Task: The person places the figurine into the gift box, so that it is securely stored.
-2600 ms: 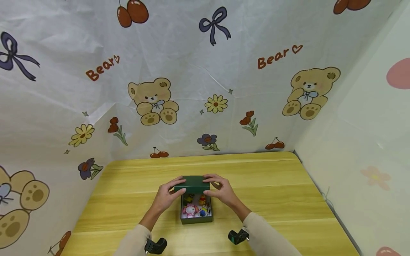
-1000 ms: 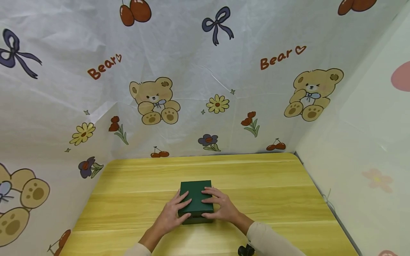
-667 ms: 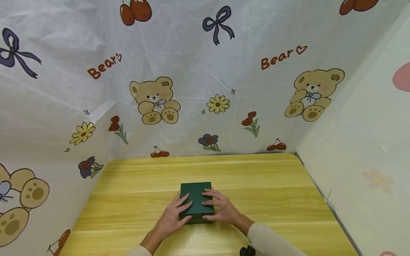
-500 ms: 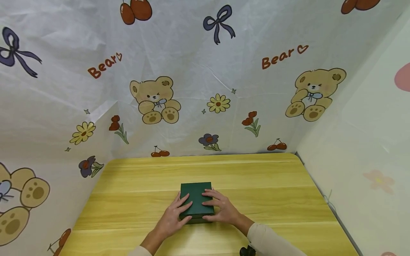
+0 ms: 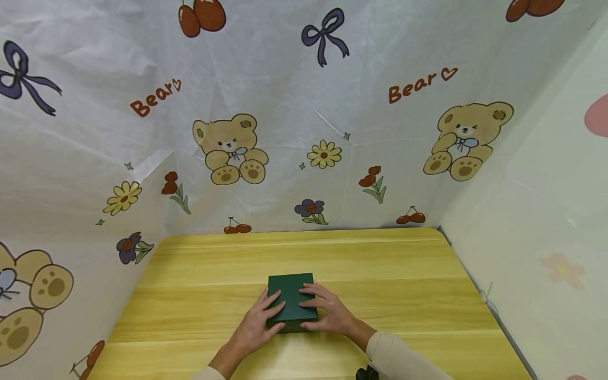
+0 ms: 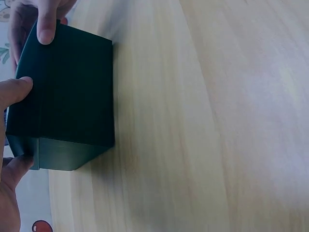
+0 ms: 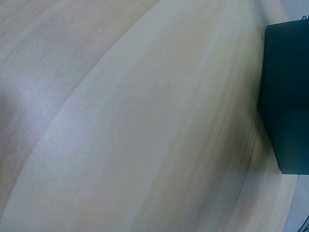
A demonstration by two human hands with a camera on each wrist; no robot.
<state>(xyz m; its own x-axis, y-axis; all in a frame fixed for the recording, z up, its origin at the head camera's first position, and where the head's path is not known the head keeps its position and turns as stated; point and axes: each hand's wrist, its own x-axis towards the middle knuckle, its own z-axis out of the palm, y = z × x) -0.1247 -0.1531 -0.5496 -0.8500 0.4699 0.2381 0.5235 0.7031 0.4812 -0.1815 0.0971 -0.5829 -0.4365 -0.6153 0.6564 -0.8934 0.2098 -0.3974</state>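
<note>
A dark green box (image 6: pixel 79 92) stands on the wooden table with its lid (image 5: pixel 292 301) over the top. In the left wrist view, the lid's edge makes a line along the box's front and side. My left hand (image 5: pixel 250 327) holds the lid at the left, its thumb on the front and fingers spread over the top and side. Mirroring it on the right, my right hand (image 5: pixel 334 315) has its thumb on the front and fingertips on top. The right wrist view catches only part of the box (image 7: pixel 287 96), with no hand showing. The inside is hidden.
The light wooden table (image 5: pixel 380 264) runs back to a white cloth wall (image 5: pixel 280 95) printed with bears and flowers. A pale wall (image 5: pixel 522 211) borders the right edge, where a thin cable (image 5: pixel 486 295) hangs. A black wrist device (image 5: pixel 367 373) sits by the right sleeve.
The lid, earlier tilted over the open box with small toy figures showing inside, has come down flat over it. Both hands moved down with it; lately the lid has sunk slightly lower.
</note>
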